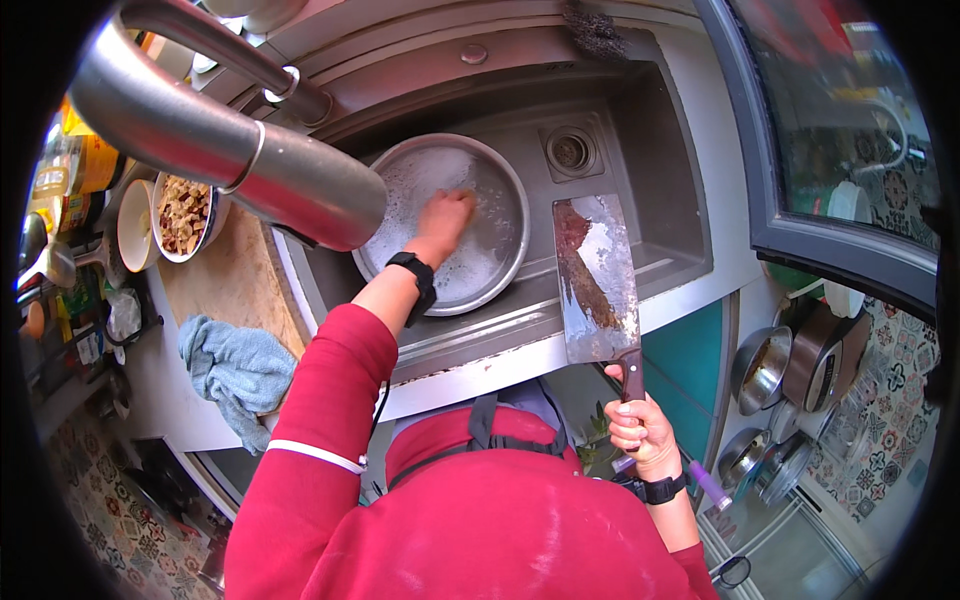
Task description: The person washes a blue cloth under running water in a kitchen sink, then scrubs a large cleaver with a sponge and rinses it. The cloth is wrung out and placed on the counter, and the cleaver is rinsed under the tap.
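My right hand (640,429) grips the dark riveted handle of a cleaver (598,281). Its broad blade points away from me over the front edge of the sink, and brown rust-like patches mark the metal. My left hand (444,219) is over a round metal basin (517,247) of sudsy water (420,172). Its fingers are curled and slightly blurred, and their undersides are hidden, so I cannot tell whether they hold anything. The basin stands inside a metal sink (660,172), left of the drain (570,152).
A large metal faucet (300,180) reaches over the basin's left side. On the left are a wooden board (225,277), a blue cloth (236,367) and a bowl of chopped pieces (184,214). A dark-framed window (847,262) juts in at the right. A scouring pad (596,34) lies behind the sink.
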{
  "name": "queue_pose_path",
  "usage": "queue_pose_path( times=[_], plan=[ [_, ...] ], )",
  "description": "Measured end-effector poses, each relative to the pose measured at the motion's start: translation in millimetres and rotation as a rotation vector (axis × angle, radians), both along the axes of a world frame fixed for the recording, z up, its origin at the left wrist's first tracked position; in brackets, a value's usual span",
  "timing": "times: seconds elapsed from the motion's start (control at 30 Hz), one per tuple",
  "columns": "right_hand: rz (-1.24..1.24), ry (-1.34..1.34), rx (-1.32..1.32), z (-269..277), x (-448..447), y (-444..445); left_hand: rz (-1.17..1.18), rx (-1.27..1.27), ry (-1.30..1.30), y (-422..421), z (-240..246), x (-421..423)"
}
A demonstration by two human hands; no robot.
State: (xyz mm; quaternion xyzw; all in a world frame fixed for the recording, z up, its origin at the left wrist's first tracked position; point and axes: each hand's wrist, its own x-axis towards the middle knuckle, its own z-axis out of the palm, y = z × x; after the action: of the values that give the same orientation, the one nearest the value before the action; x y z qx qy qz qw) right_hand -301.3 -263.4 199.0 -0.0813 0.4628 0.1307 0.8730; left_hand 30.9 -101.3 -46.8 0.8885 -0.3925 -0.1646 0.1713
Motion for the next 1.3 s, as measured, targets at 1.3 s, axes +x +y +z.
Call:
queue_pose_path(
  times=[1.3],
  plan=[
    [0.023,-0.039,-0.001,-75.1,-27.4,-3.6,-0.378,-0.243,0.255,-62.4,94.3,-108.3]
  ],
)
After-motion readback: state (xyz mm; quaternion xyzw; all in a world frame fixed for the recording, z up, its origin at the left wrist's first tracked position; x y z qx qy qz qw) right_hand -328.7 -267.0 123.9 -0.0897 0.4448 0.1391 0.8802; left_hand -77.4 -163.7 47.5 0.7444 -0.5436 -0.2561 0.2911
